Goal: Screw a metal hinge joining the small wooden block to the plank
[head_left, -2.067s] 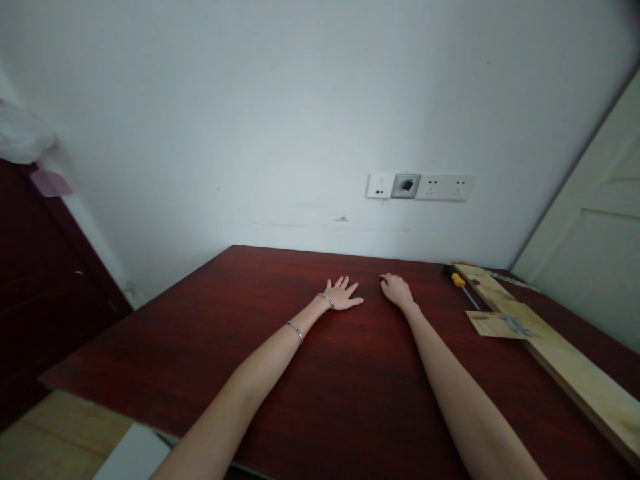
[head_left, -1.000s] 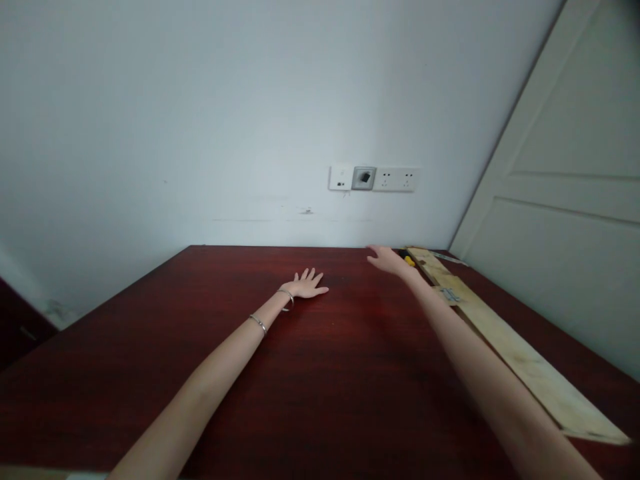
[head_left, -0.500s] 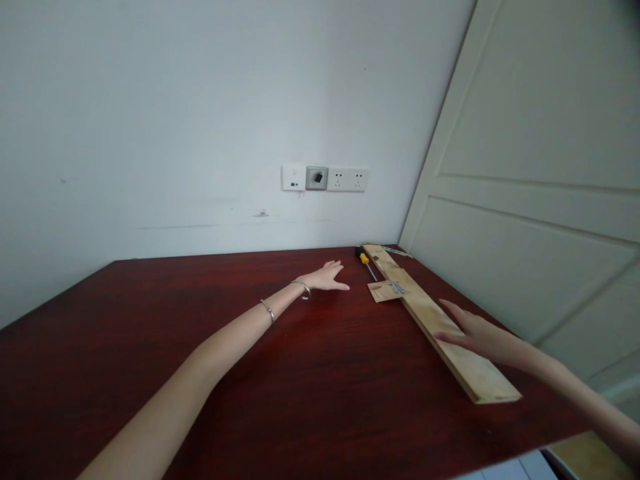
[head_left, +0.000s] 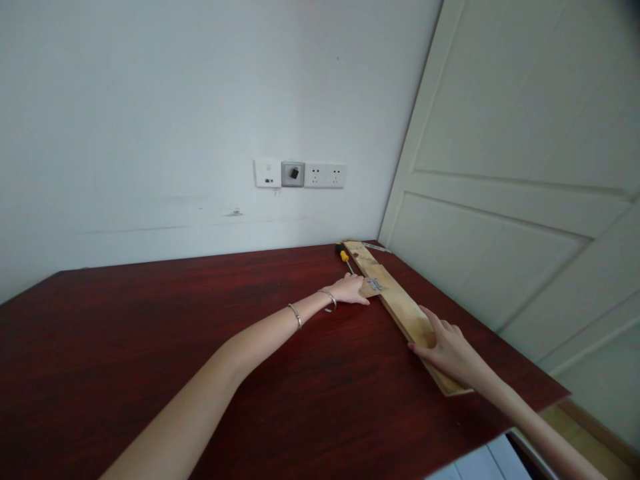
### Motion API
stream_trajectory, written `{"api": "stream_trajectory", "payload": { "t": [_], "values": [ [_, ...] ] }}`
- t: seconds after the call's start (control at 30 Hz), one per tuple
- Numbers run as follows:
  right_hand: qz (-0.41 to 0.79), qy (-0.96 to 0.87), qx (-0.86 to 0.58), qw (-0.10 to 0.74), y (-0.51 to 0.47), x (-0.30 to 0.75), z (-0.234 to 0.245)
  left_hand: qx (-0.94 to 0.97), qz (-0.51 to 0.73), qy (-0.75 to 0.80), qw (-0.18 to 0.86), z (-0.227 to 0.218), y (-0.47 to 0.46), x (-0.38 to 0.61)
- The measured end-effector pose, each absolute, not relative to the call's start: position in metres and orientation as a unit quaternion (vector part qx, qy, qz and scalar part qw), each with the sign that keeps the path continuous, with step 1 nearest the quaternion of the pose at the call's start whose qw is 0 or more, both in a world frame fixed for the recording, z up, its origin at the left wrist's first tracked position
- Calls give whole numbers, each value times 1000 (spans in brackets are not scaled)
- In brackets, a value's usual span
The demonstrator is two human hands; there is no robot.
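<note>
My left hand (head_left: pixel 350 289) has its fingers and thumb around the near-left end of a small flat wooden piece (head_left: pixel 368 288), covering part of it. Several thin grey metal pieces (head_left: pixel 375 285), perhaps screws or nails, lie where this piece meets a long wooden board (head_left: pixel 400 303). Across the lower part of that board, my right hand (head_left: pixel 445 347) grips it, the thumb on its left edge and the fingers on the far side. A screwdriver (head_left: pixel 344 255) with a black and yellow handle lies left of the board's far end, its tip close to my left fingers.
The dark red tabletop (head_left: pixel 150 347) meets a white wall with sockets (head_left: pixel 325 175). A thin pale strip (head_left: pixel 376 247) lies by the board's far end. On the right stands a cream panelled door (head_left: pixel 500 167). A white lined surface (head_left: pixel 483 462) shows below the table's front edge.
My left hand has moved right onto the small wooden piece. My right hand has come down and closed on the long board. The view has turned slightly right.
</note>
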State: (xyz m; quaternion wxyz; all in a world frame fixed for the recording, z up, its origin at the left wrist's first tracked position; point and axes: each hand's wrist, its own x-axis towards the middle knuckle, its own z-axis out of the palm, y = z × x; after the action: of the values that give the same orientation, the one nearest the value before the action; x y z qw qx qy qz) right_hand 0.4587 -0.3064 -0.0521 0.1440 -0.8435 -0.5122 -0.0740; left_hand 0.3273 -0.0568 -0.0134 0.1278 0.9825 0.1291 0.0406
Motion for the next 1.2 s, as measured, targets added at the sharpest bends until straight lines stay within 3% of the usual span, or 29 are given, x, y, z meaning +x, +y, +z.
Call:
{"api": "stream_trajectory", "payload": {
  "t": [0.67,0.97,1.2],
  "values": [
    [-86,-483,-848,199,-325,435,-28,979,99,96,147,-4,-47,308],
    [-38,-483,-827,284,-319,381,-7,984,116,113,72,37,-51,225],
    [13,-486,-798,357,-300,288,-17,985,78,144,52,52,-45,127]
  ]
}}
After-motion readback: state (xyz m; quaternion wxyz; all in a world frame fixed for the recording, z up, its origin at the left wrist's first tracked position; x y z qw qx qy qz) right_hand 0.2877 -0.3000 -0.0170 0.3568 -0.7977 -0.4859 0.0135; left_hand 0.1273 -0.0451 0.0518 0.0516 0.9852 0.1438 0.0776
